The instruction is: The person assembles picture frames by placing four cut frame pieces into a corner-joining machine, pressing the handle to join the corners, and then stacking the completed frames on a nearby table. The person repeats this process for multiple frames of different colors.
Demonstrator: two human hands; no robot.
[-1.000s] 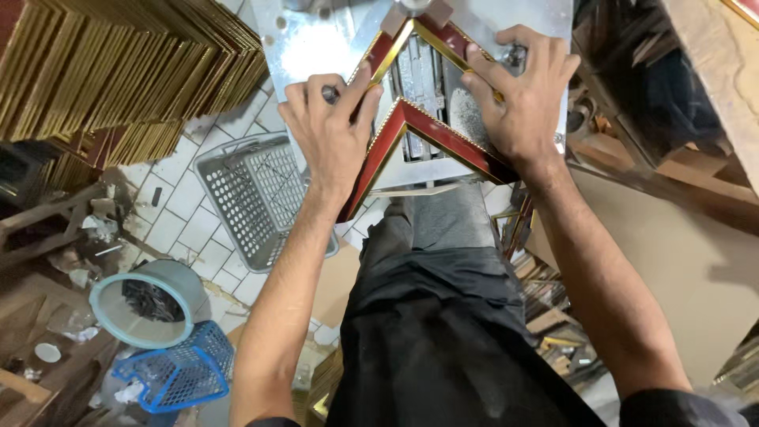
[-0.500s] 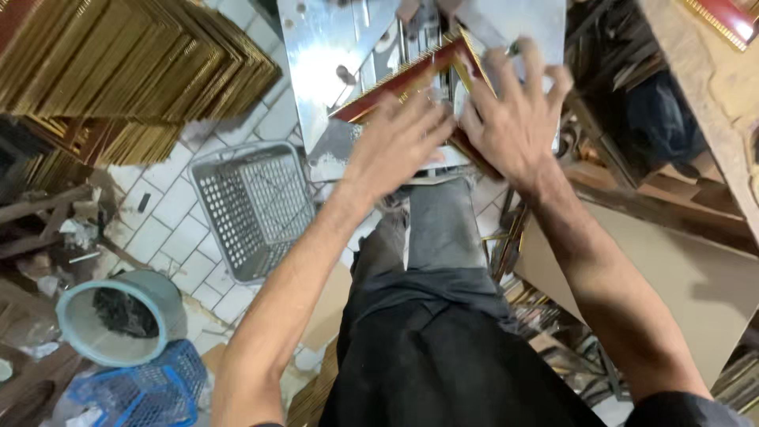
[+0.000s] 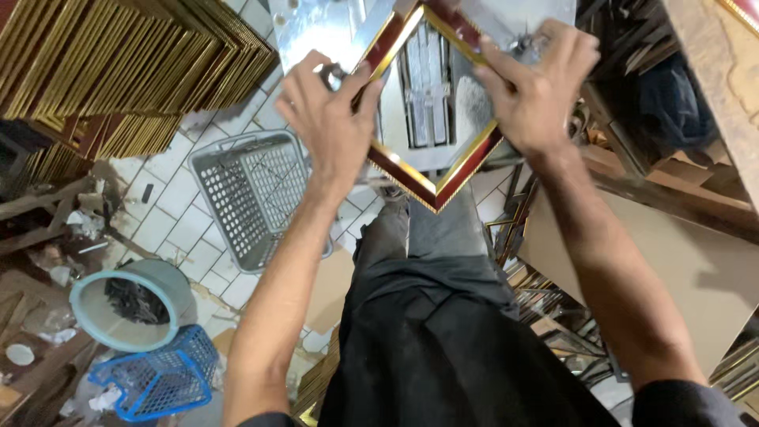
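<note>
Bright glare above, dim clutter at the sides.
Overhead light washes out the metal plate (image 3: 316,32); the left corner floor lies in shadow, edges bend with wide-angle distortion, focus mostly sharp.

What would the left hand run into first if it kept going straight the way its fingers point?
The left hand, resting on the red-and-gold picture frame, points up-image. Its fingertips already touch the shiny metal machine table; sliding on, it would likely just cross that bare plate, though depth is unclear.

Frame (image 3: 431,178) dk red w/ gold edges; perforated basket (image 3: 253,194) grey; bucket (image 3: 130,304) pale teal.
</note>
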